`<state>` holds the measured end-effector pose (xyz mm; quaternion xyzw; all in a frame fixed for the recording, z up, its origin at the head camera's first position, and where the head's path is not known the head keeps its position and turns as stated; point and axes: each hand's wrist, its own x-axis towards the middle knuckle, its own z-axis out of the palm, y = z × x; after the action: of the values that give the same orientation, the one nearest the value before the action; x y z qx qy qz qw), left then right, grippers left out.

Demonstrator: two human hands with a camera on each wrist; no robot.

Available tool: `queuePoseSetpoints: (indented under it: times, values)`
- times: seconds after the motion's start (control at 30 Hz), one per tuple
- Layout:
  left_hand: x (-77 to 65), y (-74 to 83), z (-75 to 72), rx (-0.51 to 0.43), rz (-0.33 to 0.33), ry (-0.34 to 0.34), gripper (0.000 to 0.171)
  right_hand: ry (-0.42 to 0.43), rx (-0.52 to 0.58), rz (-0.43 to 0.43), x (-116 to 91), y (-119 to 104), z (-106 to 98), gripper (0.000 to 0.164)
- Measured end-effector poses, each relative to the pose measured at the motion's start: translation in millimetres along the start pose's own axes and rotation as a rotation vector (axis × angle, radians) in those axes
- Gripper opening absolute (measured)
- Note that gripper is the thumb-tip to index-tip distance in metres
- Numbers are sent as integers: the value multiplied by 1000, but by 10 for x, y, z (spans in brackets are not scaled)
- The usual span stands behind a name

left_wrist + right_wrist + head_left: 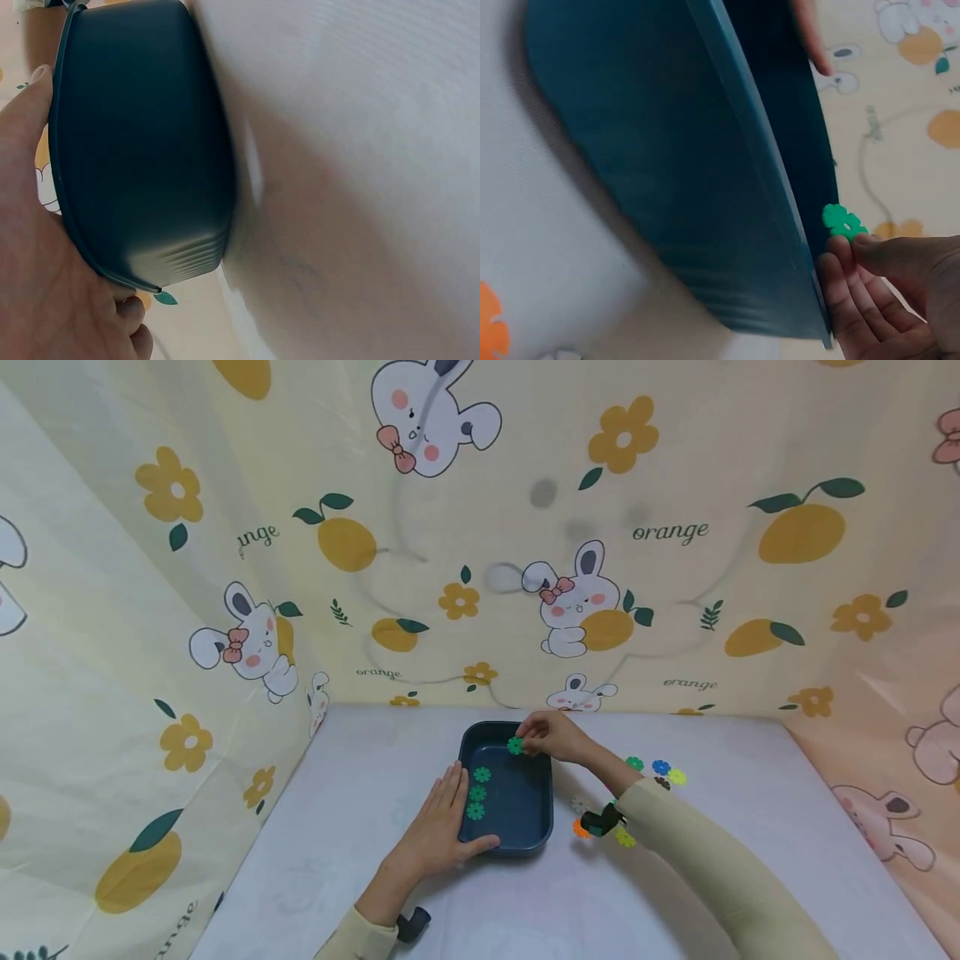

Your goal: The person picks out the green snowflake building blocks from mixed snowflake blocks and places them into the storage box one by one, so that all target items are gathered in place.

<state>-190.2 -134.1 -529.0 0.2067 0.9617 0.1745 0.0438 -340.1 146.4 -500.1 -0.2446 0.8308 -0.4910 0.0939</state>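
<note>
A dark blue rectangular tray (pixel 513 793) stands on the white table. My left hand (pixel 437 822) lies along its left side, fingers straight and thumb stretched over the near rim; the left wrist view shows the palm against the tray's rim (pixel 64 180). Over the tray's far right corner my right hand (pixel 553 737) pinches a green flower-shaped plastic disc (pixel 843 222) between thumb and index finger. Inside the tray, three more green discs (pixel 477 793) form a column near the left wall.
Right of the tray lie several loose flower discs, among them a blue one (pixel 661 767), a yellow one (pixel 677 777) and an orange one (pixel 581 828). My right forearm (pixel 697 852) passes over part of that group. A patterned cloth (pixel 480 535) hangs behind the table.
</note>
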Motion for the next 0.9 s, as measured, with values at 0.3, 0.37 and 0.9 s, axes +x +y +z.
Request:
queuePoseSetpoints:
  times: [0.3,0.37,0.9]
  values:
    - [0,-4,-4,9,4,-10,125,-127,-13,13,189,-33,176,12]
    - [3,-9,5,9,4,-8,124,-141,-25,10,221,-41,213,12]
    - [10,-26,28,9,13,7,123,-151,-122,53,375,8,414,12]
